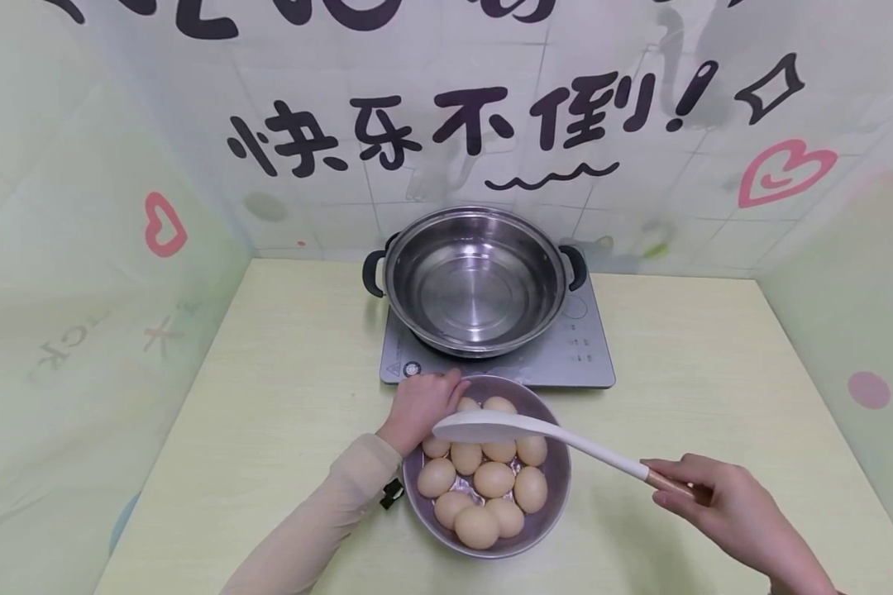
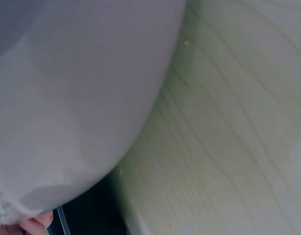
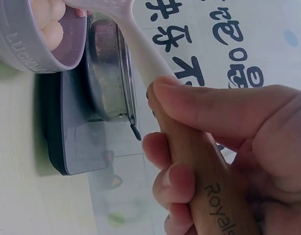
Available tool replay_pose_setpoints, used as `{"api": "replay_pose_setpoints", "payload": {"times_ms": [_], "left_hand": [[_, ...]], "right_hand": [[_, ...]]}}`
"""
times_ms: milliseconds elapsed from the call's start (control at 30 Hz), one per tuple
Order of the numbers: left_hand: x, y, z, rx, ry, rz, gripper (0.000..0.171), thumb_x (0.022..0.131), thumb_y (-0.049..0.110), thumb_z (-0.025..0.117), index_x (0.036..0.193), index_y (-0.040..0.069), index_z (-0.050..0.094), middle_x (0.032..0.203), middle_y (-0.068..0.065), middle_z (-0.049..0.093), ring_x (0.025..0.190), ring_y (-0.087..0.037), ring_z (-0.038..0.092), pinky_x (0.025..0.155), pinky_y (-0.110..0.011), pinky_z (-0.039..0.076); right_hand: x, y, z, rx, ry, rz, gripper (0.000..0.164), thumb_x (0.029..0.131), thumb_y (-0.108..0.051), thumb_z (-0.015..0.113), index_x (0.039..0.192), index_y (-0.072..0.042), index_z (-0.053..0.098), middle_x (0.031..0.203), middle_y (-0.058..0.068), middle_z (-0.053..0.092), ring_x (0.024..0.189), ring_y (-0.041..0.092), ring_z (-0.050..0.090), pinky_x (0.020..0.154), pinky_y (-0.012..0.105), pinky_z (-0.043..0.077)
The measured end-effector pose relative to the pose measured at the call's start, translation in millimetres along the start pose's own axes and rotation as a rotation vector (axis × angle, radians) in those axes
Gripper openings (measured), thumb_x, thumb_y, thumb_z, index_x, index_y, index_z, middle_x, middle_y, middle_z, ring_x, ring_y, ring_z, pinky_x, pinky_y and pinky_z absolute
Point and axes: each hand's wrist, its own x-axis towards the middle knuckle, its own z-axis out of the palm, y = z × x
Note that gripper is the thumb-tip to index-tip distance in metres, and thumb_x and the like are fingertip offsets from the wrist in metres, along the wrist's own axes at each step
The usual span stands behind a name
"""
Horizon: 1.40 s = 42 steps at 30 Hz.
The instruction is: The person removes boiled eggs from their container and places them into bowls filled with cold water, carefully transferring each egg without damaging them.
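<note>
A round greyish-purple bowl (image 1: 561, 496) holding several light brown eggs (image 1: 494, 479) sits at the front middle of the table. My left hand (image 1: 426, 405) grips the bowl's far left rim; its fingertips (image 2: 36, 224) show at the lower corner in the left wrist view. With my right hand (image 1: 729, 504) I hold a white slotted spoon (image 1: 603, 453) by its wooden handle (image 3: 189, 147), thumb along the top and fingers curled beneath. The spoon's head hovers over the far part of the bowl and hides some eggs. Small holes show in it in the right wrist view.
Behind the bowl, a wide steel pot (image 1: 476, 281) with black side handles stands on a flat grey induction cooker (image 1: 595, 355). Printed sheets (image 1: 446, 190) with lettering and hearts enclose the pale wooden table (image 1: 290, 347) at the back and both sides.
</note>
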Motion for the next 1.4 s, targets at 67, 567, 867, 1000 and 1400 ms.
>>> {"api": "replay_pose_setpoints", "payload": {"times_ms": [67, 567, 867, 1000, 1400], "left_hand": [[0.1, 0.5, -1.1, 0.002, 0.005, 0.003, 0.027, 0.089, 0.031, 0.054, 0.069, 0.013, 0.052, 0.047, 0.001, 0.051, 0.042, -0.02, 0.052, 0.036, -0.031, 0.036], [-3.1, -0.5, 0.2, 0.016, -0.009, -0.016, 0.016, 0.081, 0.024, 0.062, 0.072, 0.013, 0.056, 0.05, -0.001, 0.052, 0.043, -0.021, 0.051, 0.037, -0.032, 0.035], [-0.5, 2.6, -4.5, -0.031, -0.03, -0.035, 0.024, 0.09, 0.032, 0.054, 0.075, 0.014, 0.056, 0.054, -0.003, 0.056, 0.048, -0.023, 0.057, 0.038, -0.033, 0.036], [-0.7, 2.7, -3.3, -0.03, -0.03, -0.028, 0.024, 0.09, 0.032, 0.054, 0.074, 0.014, 0.055, 0.052, -0.002, 0.055, 0.046, -0.022, 0.055, 0.038, -0.032, 0.035], [-1.0, 2.8, -3.0, -0.017, -0.025, -0.023, 0.025, 0.089, 0.032, 0.055, 0.073, 0.014, 0.054, 0.051, -0.001, 0.053, 0.045, -0.021, 0.054, 0.037, -0.031, 0.035]], "right_hand": [[-0.6, 0.6, -0.2, 0.003, 0.006, 0.004, 0.029, 0.071, -0.001, 0.073, 0.099, -0.008, 0.069, 0.063, -0.015, 0.047, 0.049, -0.001, 0.035, 0.043, 0.019, 0.029], [-4.5, 6.8, 5.3, 0.431, -0.276, 0.173, 0.014, 0.094, -0.011, 0.047, 0.098, -0.002, 0.058, 0.065, 0.005, 0.049, 0.043, 0.018, 0.038, 0.042, 0.027, 0.034], [4.7, 14.9, 10.8, 0.561, -0.007, 0.402, 0.024, 0.097, -0.017, 0.043, 0.107, 0.002, 0.053, 0.069, 0.002, 0.052, 0.05, 0.01, 0.044, 0.045, 0.031, 0.035], [19.9, 27.3, 2.1, 0.457, 0.056, 0.462, 0.033, 0.098, -0.019, 0.039, 0.112, 0.01, 0.046, 0.07, 0.0, 0.052, 0.052, 0.009, 0.046, 0.05, 0.026, 0.04], [78.4, 74.5, -8.3, 0.577, -0.032, 0.648, 0.04, 0.097, -0.033, 0.039, 0.11, 0.006, 0.041, 0.07, -0.007, 0.051, 0.057, 0.002, 0.048, 0.054, 0.019, 0.043]]}}
